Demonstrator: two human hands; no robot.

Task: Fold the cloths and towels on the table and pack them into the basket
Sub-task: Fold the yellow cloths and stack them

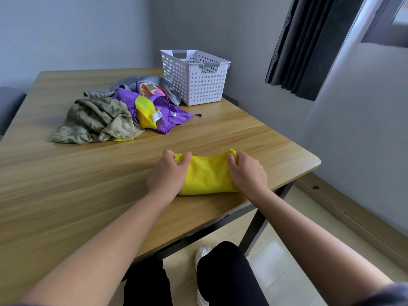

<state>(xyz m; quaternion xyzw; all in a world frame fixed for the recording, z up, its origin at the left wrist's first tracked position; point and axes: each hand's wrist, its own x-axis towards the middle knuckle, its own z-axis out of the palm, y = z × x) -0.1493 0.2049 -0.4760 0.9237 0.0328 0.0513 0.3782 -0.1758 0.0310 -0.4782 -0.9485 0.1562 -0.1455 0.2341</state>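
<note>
I see a yellow cloth (207, 175), folded into a thick, soft rectangle with a fuzzy microfibre nap. It lies flat on the table (66, 184), well in front of the basket (205, 87) and close to the table edge nearest me. My left hand (167, 173) pinches the cloth's far left corner with curled fingers. My right hand (247, 171) grips the far right corner in the same way, and both wrists rest over the cloth's ends.

A stretch of smooth, pale wood-grain tabletop separates the cloth from the basket. The basket is white plastic, rectangular, with perforated walls and cut-out handles, and it stands upright at the table's far corner.

Just left of the basket is a loose heap of unfolded fabric. A grey towel (141, 81) lies against the basket's left wall, with a pink-orange cloth (150, 89) crumpled on it. In front of these a purple cloth (176, 118) is spread out, with a second yellow cloth (144, 113) bunched on top. Farthest left of the basket is a rumpled olive towel (97, 120) with a leaf pattern.

Right of the basket, a dark pleated curtain (309, 40) hangs by the grey wall.
</note>
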